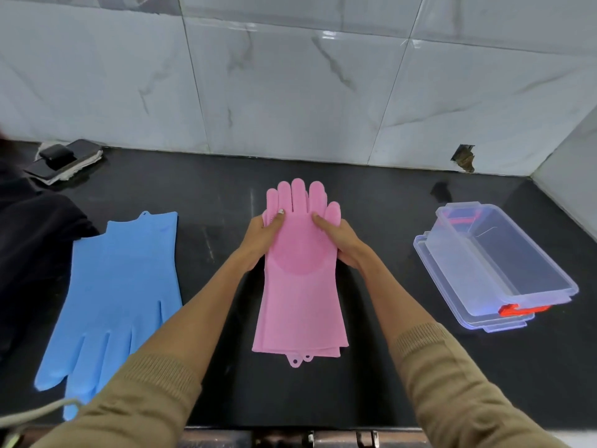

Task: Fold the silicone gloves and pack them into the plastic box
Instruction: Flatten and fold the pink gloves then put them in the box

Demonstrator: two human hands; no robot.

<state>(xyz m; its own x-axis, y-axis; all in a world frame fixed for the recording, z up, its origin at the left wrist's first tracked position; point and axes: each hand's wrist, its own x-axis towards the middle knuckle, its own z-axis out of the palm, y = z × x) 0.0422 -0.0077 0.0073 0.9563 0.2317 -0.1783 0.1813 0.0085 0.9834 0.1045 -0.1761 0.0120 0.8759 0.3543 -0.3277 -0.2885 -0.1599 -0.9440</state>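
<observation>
- Gripping the pink gloves (298,276) from either side, the left hand (263,236) and right hand (342,239) each curl round an edge at palm level, thumbs lying on top; both hands are clamped on the stack, not spread.
- The pink gloves lie stacked one on the other at the middle of the counter (387,367), fingers toward the back edge, cuffs toward the front edge. They look unfolded, so folding appears barely begun.
- Their silicone looks matte, soft and floppy; a round bristled scrubbing patch covers the palm, and small hanging tabs poke out at the cuffs.
- The blue gloves (119,286) lie flat toward the left edge, fingers pointing to the front edge, smooth and untouched.
- The plastic box (504,257) sits toward the right edge, clear, rigid and rectangular with red clips, open and holding nothing, resting on what seems to be its lid.
- By my reading, nothing is packed yet: both pairs need folding and boxing.
</observation>
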